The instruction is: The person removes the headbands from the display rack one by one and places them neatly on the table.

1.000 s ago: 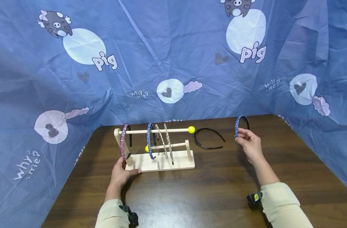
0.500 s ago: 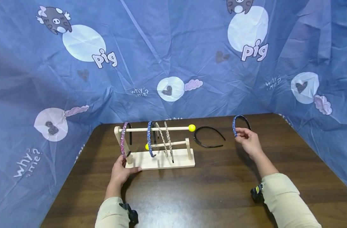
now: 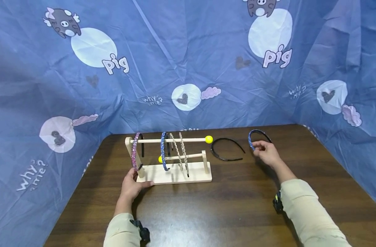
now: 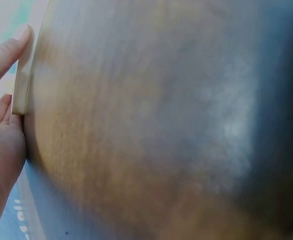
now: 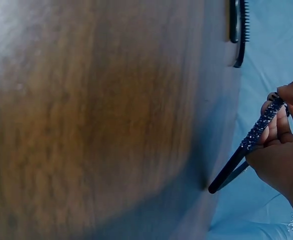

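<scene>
A pale wooden headband stand stands on the table with two rods that end in yellow balls. My left hand grips the left end of its base, thumb along the front edge; the left wrist view shows the thumb on the board. A pink glittery headband, a blue glittery headband and two beaded light headbands hang on the stand. At the right, my right hand pinches another blue glittery headband by one side, its black ends pointing down near the table.
A black toothed headband lies on the brown table between the stand and my right hand. Behind the table hangs a blue patterned cloth, which also runs along both sides.
My right hand has shifted a little left and downward with the blue headband, which now leans further over toward the table. The left hand and the stand stay put.
</scene>
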`<state>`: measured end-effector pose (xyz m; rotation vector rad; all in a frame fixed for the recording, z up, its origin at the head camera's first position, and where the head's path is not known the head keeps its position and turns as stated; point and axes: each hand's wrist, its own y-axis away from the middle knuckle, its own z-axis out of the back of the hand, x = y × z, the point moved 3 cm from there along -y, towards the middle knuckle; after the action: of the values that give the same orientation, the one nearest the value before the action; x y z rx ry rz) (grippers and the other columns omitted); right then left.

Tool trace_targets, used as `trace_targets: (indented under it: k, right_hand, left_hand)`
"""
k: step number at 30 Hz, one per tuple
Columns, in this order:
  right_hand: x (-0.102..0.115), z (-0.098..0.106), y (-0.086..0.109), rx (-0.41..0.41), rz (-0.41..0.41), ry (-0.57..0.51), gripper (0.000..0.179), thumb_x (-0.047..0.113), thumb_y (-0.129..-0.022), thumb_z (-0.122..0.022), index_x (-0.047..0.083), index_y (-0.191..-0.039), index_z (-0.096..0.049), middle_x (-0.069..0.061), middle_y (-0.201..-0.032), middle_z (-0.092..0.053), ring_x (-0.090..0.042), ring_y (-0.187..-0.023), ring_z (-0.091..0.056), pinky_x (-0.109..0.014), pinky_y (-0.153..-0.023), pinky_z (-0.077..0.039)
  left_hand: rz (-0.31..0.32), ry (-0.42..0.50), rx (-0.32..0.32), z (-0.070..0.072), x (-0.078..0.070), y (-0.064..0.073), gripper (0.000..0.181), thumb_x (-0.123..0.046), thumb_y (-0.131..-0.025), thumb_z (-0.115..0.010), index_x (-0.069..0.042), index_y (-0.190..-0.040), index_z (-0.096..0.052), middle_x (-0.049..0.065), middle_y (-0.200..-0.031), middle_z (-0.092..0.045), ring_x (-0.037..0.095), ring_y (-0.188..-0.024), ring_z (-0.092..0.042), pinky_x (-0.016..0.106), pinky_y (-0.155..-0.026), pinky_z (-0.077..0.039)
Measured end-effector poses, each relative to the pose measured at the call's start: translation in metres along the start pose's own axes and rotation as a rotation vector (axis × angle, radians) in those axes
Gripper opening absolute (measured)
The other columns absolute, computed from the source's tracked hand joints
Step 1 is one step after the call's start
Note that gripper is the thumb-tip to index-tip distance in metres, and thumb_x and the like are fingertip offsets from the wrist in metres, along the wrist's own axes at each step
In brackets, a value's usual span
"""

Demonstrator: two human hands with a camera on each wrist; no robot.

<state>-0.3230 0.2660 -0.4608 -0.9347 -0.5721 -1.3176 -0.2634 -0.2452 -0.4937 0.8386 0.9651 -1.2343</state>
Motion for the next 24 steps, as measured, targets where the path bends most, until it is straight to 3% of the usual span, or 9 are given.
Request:
trace_targets:
  k: [13,24]
  right_hand:
    - [-0.013,-0.009,-0.008,0.055,-0.031,0.154,0.027,-0.006,-0.078,-0.056,-0.009,-0.103,-0.064,-0.012,-0.079,-0.060,-0.020,-0.074,-0.050,-0.030,-0.065,-0.041]
    - [-0.019,-0.017,-0.012,0.071,-0.040,0.183,0.019,-0.002,-0.081,-0.062,-0.008,-0.099,-0.066,-0.016,-0.086,-0.064,-0.025,-0.078,-0.054,-0.034,-0.069,-0.042]
  left_hand:
    - [-0.024,-0.013,0.005,0.000,0.004,0.000,0.079,-0.001,-0.059,-0.085,0.005,-0.126,-0.045,0.026,-0.127,-0.050,0.036,-0.123,-0.041,0.041,-0.104,-0.029]
    - [-0.029,0.009,-0.008,0.001,0.002,0.001,0.081,0.001,-0.058,-0.084,0.004,-0.129,-0.044,0.026,-0.128,-0.048,0.035,-0.123,-0.040,0.040,-0.104,-0.029]
